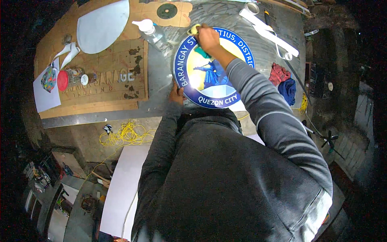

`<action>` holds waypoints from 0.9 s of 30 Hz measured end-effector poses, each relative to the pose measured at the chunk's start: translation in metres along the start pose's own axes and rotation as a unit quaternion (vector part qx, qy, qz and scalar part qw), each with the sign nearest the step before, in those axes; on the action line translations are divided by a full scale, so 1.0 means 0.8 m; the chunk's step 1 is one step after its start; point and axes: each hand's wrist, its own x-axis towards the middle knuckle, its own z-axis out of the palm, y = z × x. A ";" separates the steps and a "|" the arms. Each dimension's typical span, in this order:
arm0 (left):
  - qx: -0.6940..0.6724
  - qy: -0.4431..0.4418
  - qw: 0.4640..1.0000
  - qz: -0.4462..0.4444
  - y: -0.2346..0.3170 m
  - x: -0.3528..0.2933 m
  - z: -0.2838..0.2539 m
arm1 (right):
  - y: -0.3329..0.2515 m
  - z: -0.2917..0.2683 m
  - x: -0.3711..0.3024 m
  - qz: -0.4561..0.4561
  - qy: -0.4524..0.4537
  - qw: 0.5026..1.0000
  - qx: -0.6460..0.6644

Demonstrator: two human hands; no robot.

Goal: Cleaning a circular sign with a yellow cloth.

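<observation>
A round sign (219, 100) lies on the grey table in front of me. It has a blue lettered border and a yellow middle with a blue figure, and a light glares off its lower left. My right hand (208, 38) is closed over its upper left edge, gripping a small yellow wad (194, 30) that looks like cloth. The knuckles hide most of the wad. At the sign's lower left rim, my left hand (176, 95) grips the edge, its fingers partly in shadow. Just left of the sign stands a clear bottle (158, 39) with a white spout cap.
Brown cardboard (109, 99) with cut-out letters covers the table's left side, bearing jars and a red lid (62, 80). White strips and rolls (268, 33) lie at the far right. Red and blue rags (281, 74) sit right of my arm. Yellow cord (129, 134) lies tangled below the table edge.
</observation>
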 end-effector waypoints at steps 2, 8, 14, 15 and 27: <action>0.022 -0.004 1.000 0.015 -0.007 0.001 -0.005 | 0.032 -0.009 0.011 0.070 -0.047 0.996 -0.029; 0.090 0.044 0.988 0.119 -0.031 0.007 0.000 | 0.125 -0.046 -0.017 0.188 -0.017 0.981 -0.051; -0.028 -0.054 0.992 0.107 -0.027 0.013 -0.008 | 0.198 -0.063 -0.107 0.296 0.006 0.954 -0.041; -0.075 -0.100 0.988 0.086 -0.024 0.016 -0.008 | 0.208 -0.063 -0.126 0.310 0.016 0.950 -0.037; -0.052 -0.045 0.995 -0.067 -0.027 0.033 -0.010 | 0.151 -0.066 -0.339 0.392 -0.004 0.919 -0.040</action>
